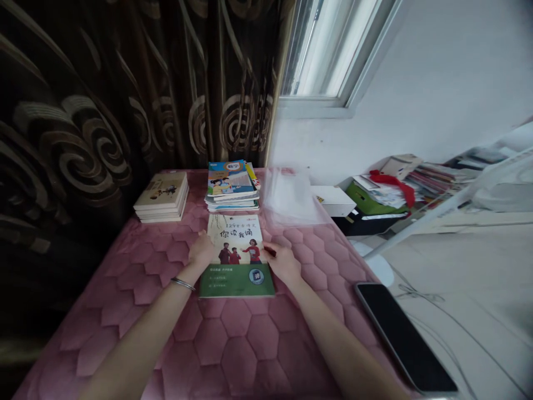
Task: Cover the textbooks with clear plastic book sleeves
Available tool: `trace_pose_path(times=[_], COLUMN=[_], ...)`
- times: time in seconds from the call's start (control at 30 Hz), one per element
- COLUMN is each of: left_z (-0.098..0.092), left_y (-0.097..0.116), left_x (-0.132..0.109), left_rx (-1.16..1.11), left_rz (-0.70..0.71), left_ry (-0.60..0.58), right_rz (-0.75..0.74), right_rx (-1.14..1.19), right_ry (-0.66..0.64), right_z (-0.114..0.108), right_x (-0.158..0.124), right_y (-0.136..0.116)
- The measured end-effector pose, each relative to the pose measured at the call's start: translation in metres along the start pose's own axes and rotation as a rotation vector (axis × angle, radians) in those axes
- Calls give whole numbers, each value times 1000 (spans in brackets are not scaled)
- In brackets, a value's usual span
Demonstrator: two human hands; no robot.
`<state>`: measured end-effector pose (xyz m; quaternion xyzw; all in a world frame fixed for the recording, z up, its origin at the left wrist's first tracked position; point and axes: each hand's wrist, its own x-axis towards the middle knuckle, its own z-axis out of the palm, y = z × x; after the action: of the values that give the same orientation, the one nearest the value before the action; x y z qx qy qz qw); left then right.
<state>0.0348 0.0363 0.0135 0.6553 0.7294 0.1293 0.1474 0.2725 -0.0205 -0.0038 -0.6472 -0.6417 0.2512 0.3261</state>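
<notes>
A book with a white and green cover, Chinese lettering and three printed figures lies flat in front of me. My left hand grips its left edge, with the fingers curled and partly hidden. On the opposite edge, my right hand is closed with thumb and fingers at the side of the cover. Just beyond the book's top edge stands a stack of books with a blue illustrated cover on top. To the left sits a stack of cream-coloured books.
Everything rests on a pink quilted surface. Clear plastic sheets lie at the back right. A dark-screened phone is at the right edge. Beyond are a white box, a green bin, and a patterned curtain behind.
</notes>
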Motion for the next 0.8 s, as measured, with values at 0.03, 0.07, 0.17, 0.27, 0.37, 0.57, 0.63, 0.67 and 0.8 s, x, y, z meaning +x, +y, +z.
trace_pose_path(times=[0.03,0.07,0.17,0.27,0.37,0.57,0.63,0.67,0.8], left_z=[2,4,6,6,3,0,0,1,3], left_y=[2,5,10,11,9,6,2,-1,-19], left_x=[-3,-7,-13,-11,-1,7,-2,-8,-25], left_rx=[-2,-7,0,-6,-9,41,134,190,270], left_rz=[-22,-54,-99,-114,-121,-108,11,112,448], left_ry=[-3,-2,25,41,60,131,175,187,64], right_rz=[3,-1,-42,-102,-204,-324,-335,-344,-370], right_rx=[-29,-58,-128,-169,-214,-334,-353,-356,-365], right_ry=[11,21,51,56,26,36,48,57,96], right_z=[1,2,5,6,7,16,20,21,25], right_x=[-1,-1,-3,0,6,12,10,9,7], right_y=[0,1,1,0,-2,3,7,9,15])
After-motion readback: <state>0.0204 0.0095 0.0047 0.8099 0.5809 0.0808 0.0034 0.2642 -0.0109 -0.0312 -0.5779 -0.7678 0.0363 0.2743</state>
